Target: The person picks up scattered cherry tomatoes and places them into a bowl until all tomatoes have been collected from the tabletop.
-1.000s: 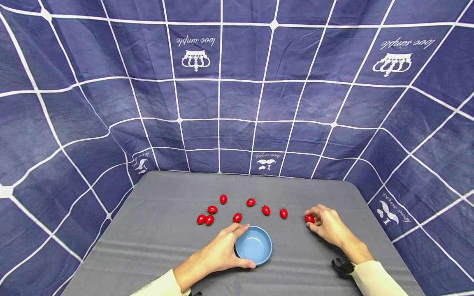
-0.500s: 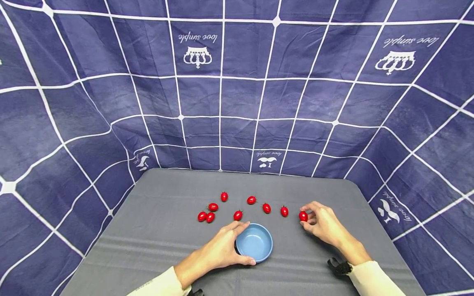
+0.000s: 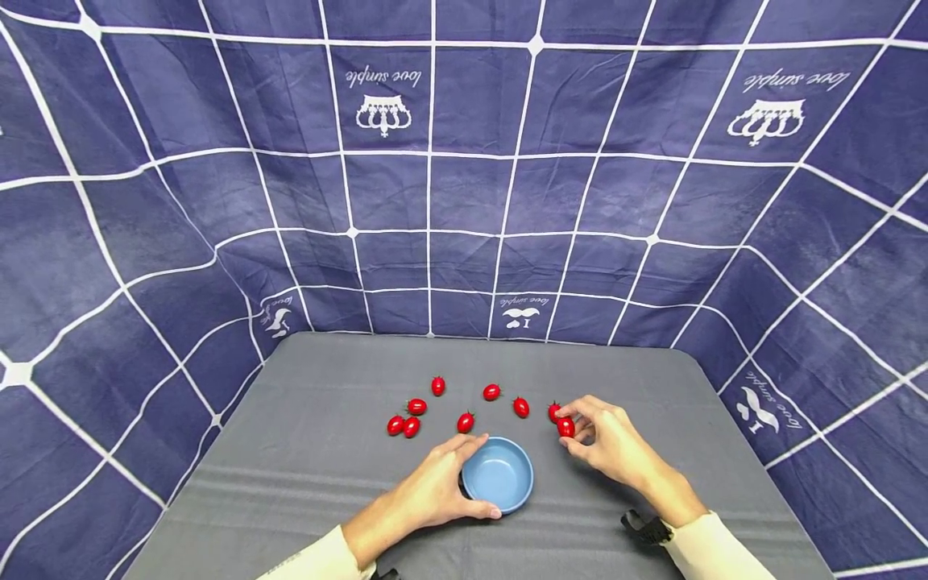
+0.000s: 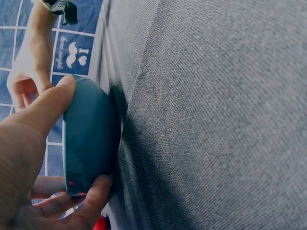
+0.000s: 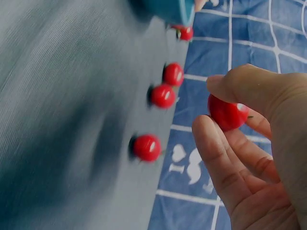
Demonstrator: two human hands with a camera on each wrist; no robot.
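Observation:
A small blue bowl [image 3: 497, 475] sits on the grey cloth, its inside bare. My left hand [image 3: 435, 487] grips it from the left, thumb at the near rim and fingers round the far side; the left wrist view shows the bowl's outer wall [image 4: 88, 136] between thumb and fingers. To the right of the bowl, my right hand [image 3: 605, 443] pinches a cherry tomato [image 3: 565, 427] between thumb and fingertips. In the right wrist view this tomato [image 5: 227, 113] is held off the cloth. Just behind it, another cherry tomato [image 3: 554, 412] is partly covered by the hand.
Beyond the bowl lie more cherry tomatoes: one close behind it [image 3: 466, 422], two farther right, and several at the left, including a close cluster [image 3: 411, 426]. A grey cloth [image 3: 290, 451] covers the table. Blue white-lined fabric [image 3: 464, 193] hangs round the back and sides.
My right hand has lifted the cherry tomato and carried it left toward the bowl, now overlapping another tomato in the head view. The left hand and bowl stay in place.

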